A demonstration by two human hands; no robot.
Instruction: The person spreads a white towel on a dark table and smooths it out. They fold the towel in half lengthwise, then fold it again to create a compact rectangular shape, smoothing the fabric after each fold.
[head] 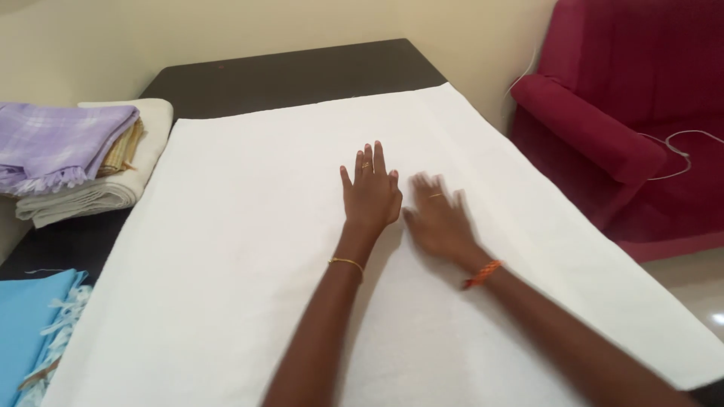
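White cloth [249, 249] is lying nearest the camera, spread flat and covering most of the dark worktop [302, 75]. Far left, near edge: a blue fringed cloth [30, 324] is lying just beside the white one. Above it, at the left edge, a stack of folded cloths [83, 162] is sitting with a lilac fringed piece on top, cream and white folds under it. Centre: left hand [369, 196] is pressing flat on the white cloth, fingers [367, 160] stretched wide, gripping nothing; ring on one finger, thin gold bangle at the wrist. Just beside it, right hand [437, 222] is resting palm-down on the cloth, fingers spread and blurred, holding nothing; orange band at the wrist. Far right: a red armchair [618, 113] is standing beside the worktop, a white cable trailing across it.
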